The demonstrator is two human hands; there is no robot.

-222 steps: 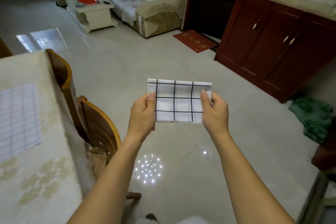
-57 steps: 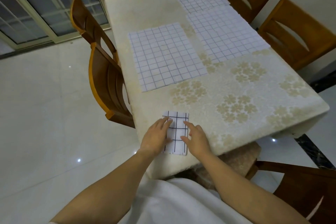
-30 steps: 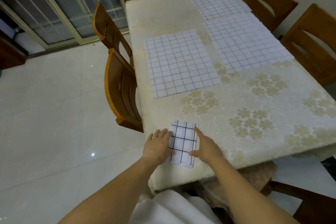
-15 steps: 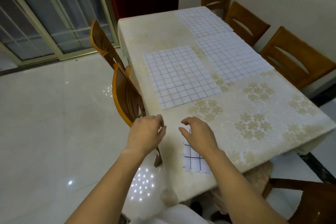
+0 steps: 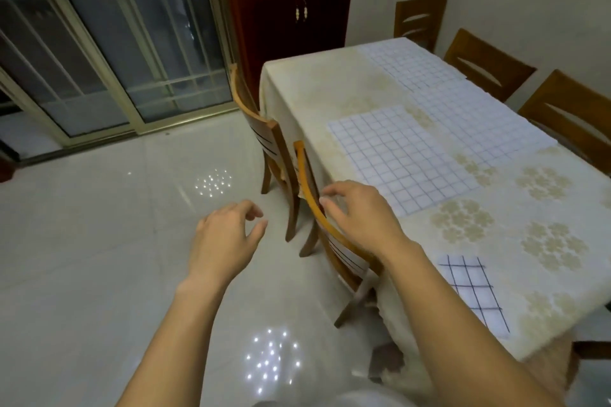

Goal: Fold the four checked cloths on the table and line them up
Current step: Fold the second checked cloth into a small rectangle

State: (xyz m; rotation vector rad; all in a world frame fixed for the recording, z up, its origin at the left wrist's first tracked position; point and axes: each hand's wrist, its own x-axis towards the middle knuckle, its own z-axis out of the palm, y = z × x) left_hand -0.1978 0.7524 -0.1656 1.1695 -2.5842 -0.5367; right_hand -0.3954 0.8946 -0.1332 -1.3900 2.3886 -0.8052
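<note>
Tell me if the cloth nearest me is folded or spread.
Folded: the near cloth is a small, narrow rectangle; the spread cloth beyond it is far larger.

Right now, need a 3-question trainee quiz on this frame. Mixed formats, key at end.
1. True or false: the left hand and the right hand both hold nothing.
2. How many cloths lie unfolded on the table?
3. The folded cloth lies: A) by the table's near edge; B) on a chair seat; C) on the floor.
Key: 1 true. 2 three: nearest cloth, middle cloth, far cloth. 3 A.
</note>
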